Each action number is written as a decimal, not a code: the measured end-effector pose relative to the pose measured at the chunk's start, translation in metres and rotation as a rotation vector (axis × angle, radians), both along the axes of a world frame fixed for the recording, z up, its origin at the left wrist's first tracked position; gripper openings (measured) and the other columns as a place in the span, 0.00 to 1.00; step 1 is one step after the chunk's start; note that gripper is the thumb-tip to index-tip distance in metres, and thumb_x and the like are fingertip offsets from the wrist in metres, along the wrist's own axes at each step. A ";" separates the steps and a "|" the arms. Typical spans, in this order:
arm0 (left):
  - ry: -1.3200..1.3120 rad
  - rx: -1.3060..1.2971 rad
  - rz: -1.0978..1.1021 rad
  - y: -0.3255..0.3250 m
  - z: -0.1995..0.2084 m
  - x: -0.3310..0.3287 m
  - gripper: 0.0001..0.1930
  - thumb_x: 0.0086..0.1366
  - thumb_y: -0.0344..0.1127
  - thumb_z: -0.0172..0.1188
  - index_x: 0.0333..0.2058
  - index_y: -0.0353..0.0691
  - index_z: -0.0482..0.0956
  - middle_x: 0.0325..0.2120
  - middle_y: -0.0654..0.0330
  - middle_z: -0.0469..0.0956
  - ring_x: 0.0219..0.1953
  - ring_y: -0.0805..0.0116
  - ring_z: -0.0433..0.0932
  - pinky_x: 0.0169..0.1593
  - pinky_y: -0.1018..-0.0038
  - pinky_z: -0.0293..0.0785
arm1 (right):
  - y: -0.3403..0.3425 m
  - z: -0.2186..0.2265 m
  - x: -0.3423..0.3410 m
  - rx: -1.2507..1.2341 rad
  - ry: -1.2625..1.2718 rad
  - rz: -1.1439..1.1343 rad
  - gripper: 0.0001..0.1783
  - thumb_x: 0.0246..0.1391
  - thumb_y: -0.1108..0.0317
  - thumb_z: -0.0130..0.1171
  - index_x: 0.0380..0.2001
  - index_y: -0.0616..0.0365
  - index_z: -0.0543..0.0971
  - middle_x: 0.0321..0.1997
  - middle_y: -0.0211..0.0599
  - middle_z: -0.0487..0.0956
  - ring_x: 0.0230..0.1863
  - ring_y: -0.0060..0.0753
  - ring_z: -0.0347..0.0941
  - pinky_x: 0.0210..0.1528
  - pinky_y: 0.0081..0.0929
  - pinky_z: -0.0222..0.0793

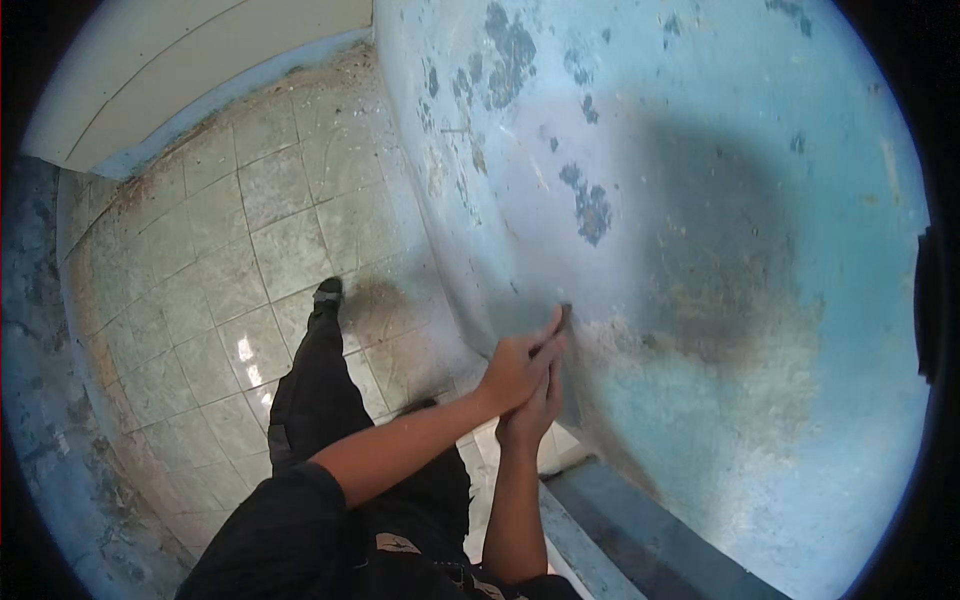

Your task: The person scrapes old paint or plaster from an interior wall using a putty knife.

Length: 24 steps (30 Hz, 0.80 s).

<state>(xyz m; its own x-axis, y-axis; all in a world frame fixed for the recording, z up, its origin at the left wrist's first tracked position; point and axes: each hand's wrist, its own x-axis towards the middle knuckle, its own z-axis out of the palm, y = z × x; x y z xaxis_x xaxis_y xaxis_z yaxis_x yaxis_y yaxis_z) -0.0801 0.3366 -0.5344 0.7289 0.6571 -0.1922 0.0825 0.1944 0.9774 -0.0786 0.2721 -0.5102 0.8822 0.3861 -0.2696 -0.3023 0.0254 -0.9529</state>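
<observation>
Both of my hands meet close to the blue painted wall (620, 270) on the right. My left hand (512, 370) lies over my right hand (535, 408), their fingers closed together and pointing at the wall. A small dark tool (566, 311) pokes out past the fingertips, its end at or very near the wall surface. The fingers hide most of it, so its kind does not show. Beside that tip is a rough pale patch (606, 337) of worn paint. Above it, the wall carries dark flaked spots (592, 212).
Greenish floor tiles (225, 270) stretch to the left, dirty along the edges. My shoe (328, 292) stands on them. A low blue-grey ledge (625, 520) runs along the wall's foot near me. Another worn blue wall (50, 400) bounds the left, and a pale panel (200, 70) the far side.
</observation>
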 end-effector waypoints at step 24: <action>-0.130 -0.300 0.124 0.058 -0.022 0.018 0.25 0.74 0.43 0.56 0.60 0.29 0.72 0.30 0.62 0.81 0.35 0.83 0.71 0.39 0.81 0.71 | 0.042 -0.005 0.031 -0.040 0.050 0.218 0.26 0.74 0.64 0.44 0.70 0.64 0.65 0.68 0.38 0.71 0.63 0.28 0.69 0.63 0.25 0.65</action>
